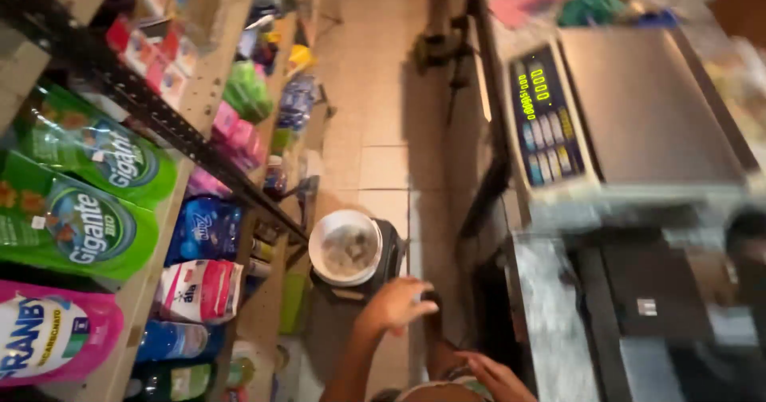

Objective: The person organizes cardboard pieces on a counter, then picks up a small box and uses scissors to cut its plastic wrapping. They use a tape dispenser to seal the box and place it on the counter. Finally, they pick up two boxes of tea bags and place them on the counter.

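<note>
- Landmark: a white round bucket stands on the tiled floor, seen from above, its mouth facing up; greyish contents lie inside, too blurred to identify. It sits on a dark flat base that shows along its right and lower edge.
- Left hand: just below and to the right of the bucket, fingers spread and curled downward, palm toward the floor. The grip is loosely open; the fingertips lie over a dark upright thing, but whether they close on it cannot be told.
- Right hand: farther below and to the right of the bucket, at the lower frame edge, fingers extended and lying flat. The grip is open and holds nothing that shows.
- Open room: a narrow strip of floor runs up the picture from the bucket, its long axis pointing away from the person.
- Left edge: shelving to the left of the bucket bounds the strip, stocked with green pouches, a pink pouch and a white bag.
- Right edge: the desk to the right of the bucket bounds the strip; a weighing scale with a lit keypad panel and a flat steel platter stands on it, well apart from the bucket.
</note>
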